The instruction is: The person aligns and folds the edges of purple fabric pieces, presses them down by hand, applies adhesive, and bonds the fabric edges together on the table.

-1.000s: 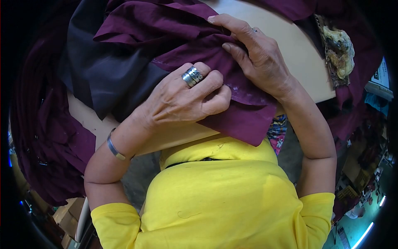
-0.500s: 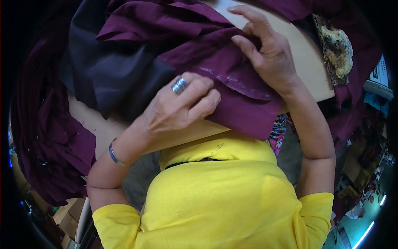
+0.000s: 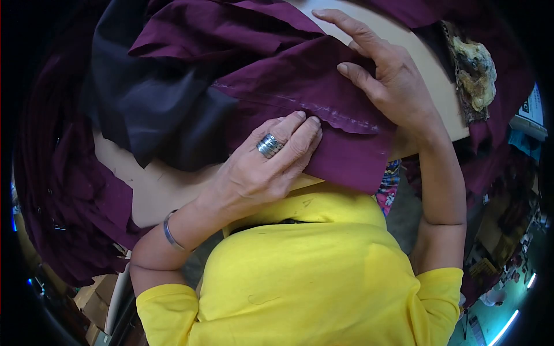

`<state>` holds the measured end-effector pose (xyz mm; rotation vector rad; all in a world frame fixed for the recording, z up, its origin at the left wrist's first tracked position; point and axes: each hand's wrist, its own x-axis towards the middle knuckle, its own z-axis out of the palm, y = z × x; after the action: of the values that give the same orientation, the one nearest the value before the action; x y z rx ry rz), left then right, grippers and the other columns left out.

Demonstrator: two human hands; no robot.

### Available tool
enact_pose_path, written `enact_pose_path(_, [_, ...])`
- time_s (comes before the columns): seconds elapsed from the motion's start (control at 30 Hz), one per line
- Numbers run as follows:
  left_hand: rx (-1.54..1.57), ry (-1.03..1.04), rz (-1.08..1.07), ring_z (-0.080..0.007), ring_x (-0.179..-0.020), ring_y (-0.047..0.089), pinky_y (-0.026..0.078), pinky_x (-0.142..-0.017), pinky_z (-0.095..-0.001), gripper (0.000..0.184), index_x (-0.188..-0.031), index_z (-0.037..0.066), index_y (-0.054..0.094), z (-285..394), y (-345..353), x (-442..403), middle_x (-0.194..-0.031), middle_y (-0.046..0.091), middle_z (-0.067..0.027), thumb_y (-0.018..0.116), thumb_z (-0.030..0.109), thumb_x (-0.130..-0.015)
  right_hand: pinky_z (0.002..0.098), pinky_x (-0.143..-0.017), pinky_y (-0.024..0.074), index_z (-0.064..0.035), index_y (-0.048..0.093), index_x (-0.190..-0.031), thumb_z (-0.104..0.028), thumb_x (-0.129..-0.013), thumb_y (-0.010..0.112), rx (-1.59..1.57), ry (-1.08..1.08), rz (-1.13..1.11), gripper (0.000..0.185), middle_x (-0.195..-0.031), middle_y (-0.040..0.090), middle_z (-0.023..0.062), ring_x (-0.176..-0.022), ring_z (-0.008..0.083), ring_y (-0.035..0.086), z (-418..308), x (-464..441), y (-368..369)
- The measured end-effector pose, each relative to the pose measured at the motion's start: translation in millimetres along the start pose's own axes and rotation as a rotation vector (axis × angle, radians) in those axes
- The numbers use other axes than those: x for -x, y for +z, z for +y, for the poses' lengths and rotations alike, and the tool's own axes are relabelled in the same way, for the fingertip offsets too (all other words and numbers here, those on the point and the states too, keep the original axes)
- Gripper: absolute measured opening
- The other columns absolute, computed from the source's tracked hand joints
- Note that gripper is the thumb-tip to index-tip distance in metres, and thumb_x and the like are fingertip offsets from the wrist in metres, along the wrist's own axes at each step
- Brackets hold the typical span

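Note:
A maroon cloth lies in folds over a pale board in front of me. A whitish, patchy line runs along a flap on it, and the flap's lower edge lifts slightly at the right. My left hand, with a wide silver ring, rests on the cloth just below that line. Its fingers lie stretched out side by side, fingertips touching the flap's edge; the thumb is hidden. Over the cloth's right side, my right hand is curved with thumb and fingers apart, holding nothing. Dark cloth is bunched at the left.
The pale board shows at the right, where a strip with a yellowish, crusted lump lies near its edge. More maroon cloth hangs in layers at the left. Cardboard boxes stand low at the left.
My left hand has moved slightly right, and its curled fingers have straightened onto the cloth. My right hand has shifted a little right, its thumb farther from the cloth's fold.

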<state>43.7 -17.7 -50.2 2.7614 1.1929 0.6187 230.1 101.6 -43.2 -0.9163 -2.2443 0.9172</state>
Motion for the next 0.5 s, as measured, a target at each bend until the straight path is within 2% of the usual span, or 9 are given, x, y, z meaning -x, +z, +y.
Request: enact_pose_path(0.5, [-0.034,0.001,-0.024,-0.0282,-0.104,0.055,0.049,-0.085,-0.0360,0.035,-0.104,-0.003,0.062,1.8,-0.1,-0.1,-0.114,0.055,-0.0146,0.056,0.004,-0.070,0.0303,-0.092,0.0428,-0.0109,0.050,-0.124,0.002,-0.079,0.057,-0.054,-0.079,0.012,0.048,-0.125,0.054,-0.0010,-0.111,0.0159,0.053,10.1,-0.1,-1.2])
